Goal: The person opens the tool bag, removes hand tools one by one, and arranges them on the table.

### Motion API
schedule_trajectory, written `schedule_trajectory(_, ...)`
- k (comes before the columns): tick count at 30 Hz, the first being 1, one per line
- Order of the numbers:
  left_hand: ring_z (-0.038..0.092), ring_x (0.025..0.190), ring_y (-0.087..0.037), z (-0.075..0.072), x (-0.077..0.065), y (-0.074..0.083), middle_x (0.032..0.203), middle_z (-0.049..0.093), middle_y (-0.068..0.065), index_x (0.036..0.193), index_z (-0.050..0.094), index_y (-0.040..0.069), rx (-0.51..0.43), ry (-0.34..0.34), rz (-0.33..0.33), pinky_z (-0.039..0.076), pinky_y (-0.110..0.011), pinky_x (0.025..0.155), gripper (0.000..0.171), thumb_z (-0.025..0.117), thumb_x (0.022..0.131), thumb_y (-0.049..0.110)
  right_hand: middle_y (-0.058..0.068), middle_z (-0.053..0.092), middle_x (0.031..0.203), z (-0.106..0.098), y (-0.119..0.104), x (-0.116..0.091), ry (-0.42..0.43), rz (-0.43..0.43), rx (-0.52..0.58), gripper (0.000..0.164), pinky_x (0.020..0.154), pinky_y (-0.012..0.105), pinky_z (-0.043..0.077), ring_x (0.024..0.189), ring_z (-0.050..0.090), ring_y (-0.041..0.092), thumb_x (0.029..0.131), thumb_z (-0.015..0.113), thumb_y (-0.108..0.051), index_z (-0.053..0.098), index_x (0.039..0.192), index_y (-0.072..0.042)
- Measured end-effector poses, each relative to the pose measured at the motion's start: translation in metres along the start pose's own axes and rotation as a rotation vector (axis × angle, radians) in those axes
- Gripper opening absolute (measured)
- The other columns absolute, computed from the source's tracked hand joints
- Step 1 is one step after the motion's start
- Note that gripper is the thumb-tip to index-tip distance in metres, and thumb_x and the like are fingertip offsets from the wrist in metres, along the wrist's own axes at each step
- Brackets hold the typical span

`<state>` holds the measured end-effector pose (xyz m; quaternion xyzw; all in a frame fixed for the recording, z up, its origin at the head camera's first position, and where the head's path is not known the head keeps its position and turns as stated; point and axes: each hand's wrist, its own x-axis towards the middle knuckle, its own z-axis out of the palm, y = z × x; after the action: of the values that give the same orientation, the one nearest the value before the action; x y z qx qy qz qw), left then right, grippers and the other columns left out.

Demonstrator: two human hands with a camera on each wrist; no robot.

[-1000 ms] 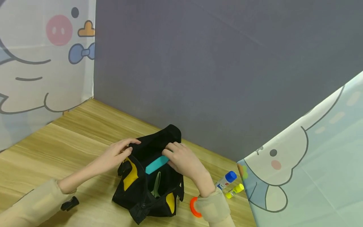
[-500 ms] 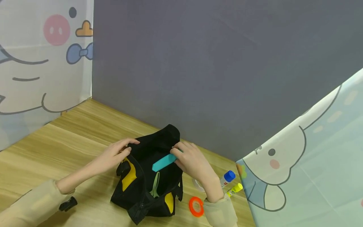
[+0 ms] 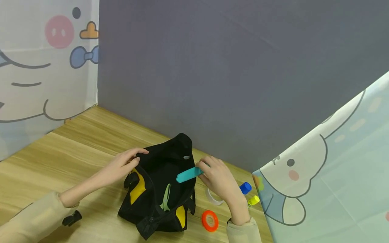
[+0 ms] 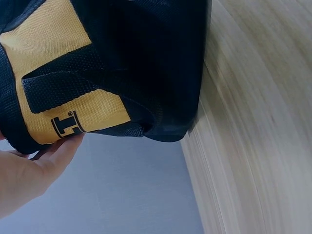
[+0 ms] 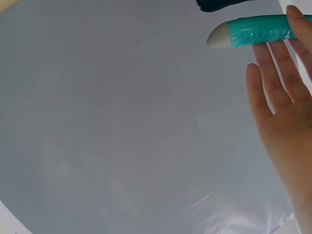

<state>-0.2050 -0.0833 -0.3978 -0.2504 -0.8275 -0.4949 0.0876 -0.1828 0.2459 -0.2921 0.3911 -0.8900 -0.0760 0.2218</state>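
A black tool bag [image 3: 138, 192] with yellow panels stands unzipped on the wooden table. My left hand [image 3: 126, 165] grips its left rim; in the left wrist view, fingers [image 4: 61, 153] lie against the bag's yellow side. My right hand [image 3: 218, 177] pinches a long teal tool [image 3: 188, 175], held level above the bag's right edge. In the right wrist view this teal tool [image 5: 261, 30] has a ribbed grip and a cream rounded end; its exact kind is unclear. A slim pale green object [image 3: 165, 199] leans inside the bag.
Right of the bag lie an orange tape roll [image 3: 210, 221] and a white ring [image 3: 214, 199]. A blue-capped tube [image 3: 245, 188] and a yellow glue stick [image 3: 253, 200] are partly behind the right forearm. A black clip-like piece [image 3: 72, 218] sits near the left sleeve.
My right hand has moved right, drawing the teal tool from inside the bag toward its right edge. The white ring has come into view. My left hand stays on the rim.
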Motion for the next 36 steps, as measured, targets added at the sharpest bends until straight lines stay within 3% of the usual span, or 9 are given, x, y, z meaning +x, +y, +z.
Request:
schedule_trajectory(13, 0.034, 0.049, -0.003, -0.001, 0.002, -0.002, 0.060, 0.038, 0.006, 0.128, 0.051, 0.019, -0.010, -0.004, -0.001, 0.035, -0.022, 0.047, 0.031, 0.042, 0.099, 0.017, -0.009, 0.057, 0.091, -0.001, 0.019, -0.047, 0.008, 0.112, -0.004, 0.035, 0.071, 0.025, 0.049, 0.080, 0.050, 0.006, 0.067, 0.084, -0.017, 0.061, 0.094, -0.019)
schedule_trajectory(21, 0.034, 0.049, -0.003, 0.000, 0.002, -0.003, 0.061, 0.039, 0.006, 0.128, 0.051, 0.016, 0.002, 0.003, 0.005, 0.036, -0.021, 0.047, 0.031, 0.042, 0.099, 0.015, -0.010, 0.057, 0.090, 0.012, 0.025, -0.095, -0.015, 0.192, -0.070, 0.040, 0.069, 0.022, 0.049, 0.080, 0.053, 0.005, 0.060, 0.087, -0.020, 0.063, 0.093, -0.019)
schedule_trajectory(27, 0.034, 0.049, -0.003, -0.001, 0.001, -0.004, 0.062, 0.038, 0.005, 0.129, 0.051, 0.018, 0.001, 0.002, 0.004, 0.035, -0.021, 0.047, 0.031, 0.041, 0.099, 0.017, -0.009, 0.059, 0.088, 0.028, 0.027, -0.132, -0.034, 0.269, -0.047, 0.042, 0.066, 0.021, 0.050, 0.077, 0.056, 0.004, 0.057, 0.088, -0.020, 0.064, 0.091, -0.020)
schedule_trajectory(32, 0.034, 0.050, -0.003, -0.001, 0.001, -0.003, 0.062, 0.038, 0.005, 0.129, 0.051, 0.018, -0.004, 0.000, 0.004, 0.035, -0.021, 0.047, 0.031, 0.041, 0.099, 0.017, -0.010, 0.057, 0.086, 0.039, 0.025, -0.162, -0.091, 0.385, -0.027, 0.041, 0.061, 0.021, 0.048, 0.071, 0.055, 0.002, 0.055, 0.089, -0.020, 0.063, 0.088, -0.021)
schedule_trajectory(36, 0.033, 0.049, -0.003, 0.000, 0.002, -0.004, 0.062, 0.038, 0.005, 0.129, 0.051, 0.018, -0.004, -0.003, 0.006, 0.035, -0.021, 0.047, 0.031, 0.041, 0.100, 0.017, -0.010, 0.055, 0.082, 0.046, 0.024, -0.182, -0.189, 0.470, 0.027, 0.037, 0.058, 0.020, 0.043, 0.068, 0.046, 0.000, 0.059, 0.086, -0.018, 0.061, 0.086, -0.021)
